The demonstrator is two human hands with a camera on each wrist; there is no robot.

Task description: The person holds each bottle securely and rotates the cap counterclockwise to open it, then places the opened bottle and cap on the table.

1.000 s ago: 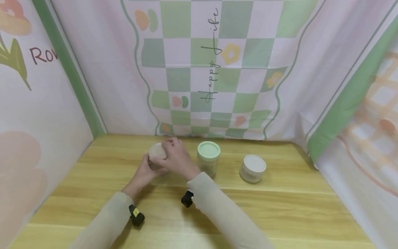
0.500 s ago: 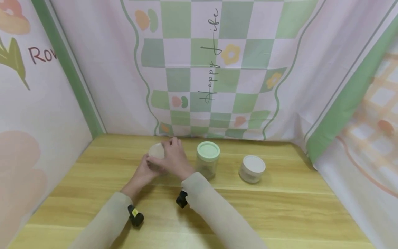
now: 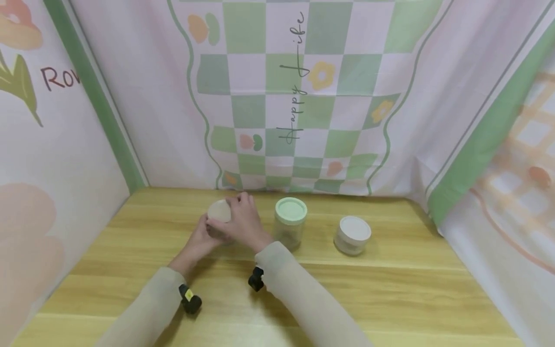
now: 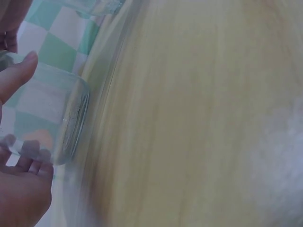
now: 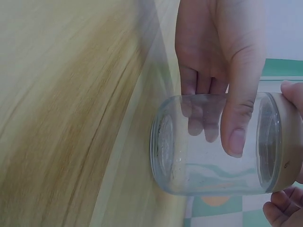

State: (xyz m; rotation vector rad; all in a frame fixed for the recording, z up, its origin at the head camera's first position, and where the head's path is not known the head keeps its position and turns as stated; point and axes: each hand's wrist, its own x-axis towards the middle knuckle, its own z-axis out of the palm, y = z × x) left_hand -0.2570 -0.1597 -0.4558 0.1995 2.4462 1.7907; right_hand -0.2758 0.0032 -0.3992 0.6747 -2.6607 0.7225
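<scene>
A clear glass jar [image 5: 208, 170] with a cream lid [image 3: 219, 211] is at the left of the table in the head view. My left hand [image 3: 201, 242] grips the glass body, its thumb on one side and fingers round the other, as the right wrist view shows. My right hand [image 3: 246, 222] holds the lid by its rim, with the thumb on the near side. The lid sits on the jar's mouth. The glass looks see-through, with no contents visible. Whether its base touches the table cannot be told.
Just right of my right hand stands a taller jar with a mint-green lid [image 3: 291, 210]. Farther right is a short jar with a white lid [image 3: 354, 228]. A patterned cloth [image 3: 286, 111] hangs behind the wooden table [image 3: 390, 299].
My right wrist and forearm have shifted slightly left over the second while the fingers stay on the lid. The left hand and the jar hold nearly the same place.
</scene>
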